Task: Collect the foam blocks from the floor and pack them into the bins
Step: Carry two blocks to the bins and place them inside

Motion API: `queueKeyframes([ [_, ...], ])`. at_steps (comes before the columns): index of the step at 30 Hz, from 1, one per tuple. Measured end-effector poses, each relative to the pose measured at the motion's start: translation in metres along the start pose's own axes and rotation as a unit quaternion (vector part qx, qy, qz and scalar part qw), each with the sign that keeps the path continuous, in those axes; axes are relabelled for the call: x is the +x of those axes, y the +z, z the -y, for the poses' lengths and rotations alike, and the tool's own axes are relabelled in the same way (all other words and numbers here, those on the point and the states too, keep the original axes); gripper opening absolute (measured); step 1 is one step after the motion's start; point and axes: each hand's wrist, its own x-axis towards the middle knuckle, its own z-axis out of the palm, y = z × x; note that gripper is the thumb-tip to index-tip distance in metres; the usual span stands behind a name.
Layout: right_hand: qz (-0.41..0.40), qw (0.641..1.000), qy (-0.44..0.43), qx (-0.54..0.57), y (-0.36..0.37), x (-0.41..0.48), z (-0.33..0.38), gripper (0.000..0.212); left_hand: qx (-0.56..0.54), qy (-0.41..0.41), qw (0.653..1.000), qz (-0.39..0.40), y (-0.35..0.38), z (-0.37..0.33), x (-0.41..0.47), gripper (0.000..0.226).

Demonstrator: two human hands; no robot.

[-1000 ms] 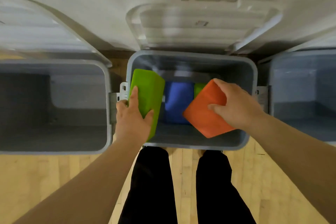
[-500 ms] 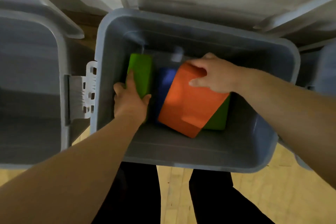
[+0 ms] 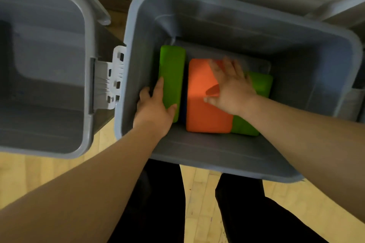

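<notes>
Bins in plain view numbered two: a grey plastic bin (image 3: 296,49) in the middle and a second grey plastic bin (image 3: 87,65) at its nine o'clock, with a white plastic latch (image 3: 113,79) between them. Inside the middle one, a green foam block (image 3: 172,69) stood on edge at nine o'clock; the left hand (image 3: 154,108) gripped it between thumb and fingers. An orange foam block (image 3: 201,108) lay flat at the centre, and the right hand (image 3: 231,89) rested on it with its fingers spread straight. A second green foam block (image 3: 260,85) lay touching it at three o'clock. Blocks counted: two green, one orange.
</notes>
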Motion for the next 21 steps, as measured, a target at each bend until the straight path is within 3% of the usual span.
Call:
queueKeyframes([
  [10, 0.001, 0.986, 0.123, 0.112, -0.08, -0.239, 0.048, 0.098, 0.149, 0.134, 0.979, 0.02, -0.145, -0.031, -0.178, 0.093],
  [15, -0.039, 0.957, 0.201, 0.208, -0.112, -0.391, 0.094, 0.095, 0.319, 0.26, 0.911, 0.025, -0.234, -0.058, -0.288, 0.089],
  [21, -0.058, 0.92, 0.284, 0.265, -0.088, -0.547, 0.141, 0.097, 0.422, 0.381, 0.822, 0.013, -0.283, -0.084, -0.389, 0.09],
])
